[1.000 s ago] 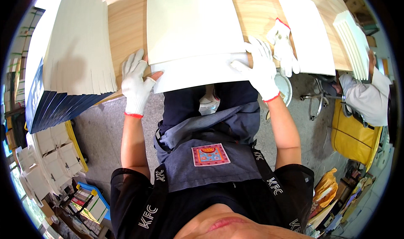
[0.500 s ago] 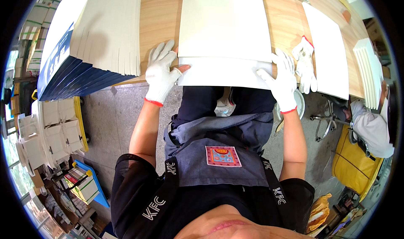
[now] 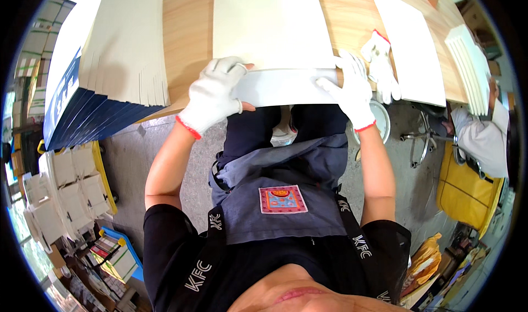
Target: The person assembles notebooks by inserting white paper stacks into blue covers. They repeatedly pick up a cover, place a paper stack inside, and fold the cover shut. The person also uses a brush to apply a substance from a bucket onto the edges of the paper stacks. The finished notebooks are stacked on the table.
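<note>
A large cream sheet (image 3: 269, 26) lies on the table in front of me, with a white strip of paper (image 3: 286, 86) showing along its near edge. My left hand (image 3: 213, 95), in a white glove with a red cuff, is at the strip's left end. Its index finger rests near the seam and its thumb is spread apart at the near corner; bare fingertips poke out of the glove. At the right end, my right hand (image 3: 352, 89), gloved alike, lies with fingers stretched along the edge and thumb on the strip. Both hands are open.
Thick dark-blue-covered paper stacks (image 3: 121, 48) stand at the left. Right of the sheet lie spare gloves (image 3: 380, 64), a white sheet (image 3: 412, 48) and a small pile of boards (image 3: 467, 64). A white bucket (image 3: 379, 122) is below the table edge; another person's sleeve (image 3: 478, 136) shows far right.
My left hand has turned inward over the strip's left end, its fingers now reaching onto the sheet. The right hand stays at the right end. The whole view has shifted slightly.
</note>
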The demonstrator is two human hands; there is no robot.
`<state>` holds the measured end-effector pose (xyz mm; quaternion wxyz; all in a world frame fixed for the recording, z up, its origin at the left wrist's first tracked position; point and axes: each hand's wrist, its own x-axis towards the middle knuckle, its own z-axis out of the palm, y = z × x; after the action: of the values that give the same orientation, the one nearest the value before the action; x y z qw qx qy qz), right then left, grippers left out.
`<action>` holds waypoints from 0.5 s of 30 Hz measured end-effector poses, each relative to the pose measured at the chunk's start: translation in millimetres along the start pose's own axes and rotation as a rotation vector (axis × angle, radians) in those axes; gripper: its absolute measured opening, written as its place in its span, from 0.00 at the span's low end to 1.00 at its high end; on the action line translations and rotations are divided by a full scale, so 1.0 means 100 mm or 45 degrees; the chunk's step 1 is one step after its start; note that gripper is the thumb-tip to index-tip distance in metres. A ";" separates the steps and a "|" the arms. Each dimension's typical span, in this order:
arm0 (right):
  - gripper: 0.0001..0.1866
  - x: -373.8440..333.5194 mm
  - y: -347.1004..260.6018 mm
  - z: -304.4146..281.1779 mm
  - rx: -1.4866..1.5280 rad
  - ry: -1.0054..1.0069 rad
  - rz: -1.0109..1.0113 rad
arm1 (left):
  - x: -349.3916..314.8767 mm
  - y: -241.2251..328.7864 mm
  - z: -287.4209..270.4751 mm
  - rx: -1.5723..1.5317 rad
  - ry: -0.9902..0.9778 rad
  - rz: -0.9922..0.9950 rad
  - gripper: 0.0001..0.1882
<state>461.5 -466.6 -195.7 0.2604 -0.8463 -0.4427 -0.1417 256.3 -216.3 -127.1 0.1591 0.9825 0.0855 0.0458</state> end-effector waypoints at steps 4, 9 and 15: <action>0.31 0.01 0.00 -0.07 0.052 -0.038 0.076 | 0.00 -0.05 -0.05 0.052 -0.028 0.052 0.37; 0.22 0.40 -0.19 -0.35 0.224 -0.184 -0.178 | -0.04 0.15 0.00 0.315 0.120 0.197 0.23; 0.23 1.35 -0.61 -0.61 0.023 -1.212 0.230 | 0.45 -0.19 -0.12 0.078 -0.165 -0.254 0.14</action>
<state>487.6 -381.1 -62.4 0.0476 -0.8499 -0.4385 0.2882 296.4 -186.1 -118.9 0.1381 0.9744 0.1736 -0.0363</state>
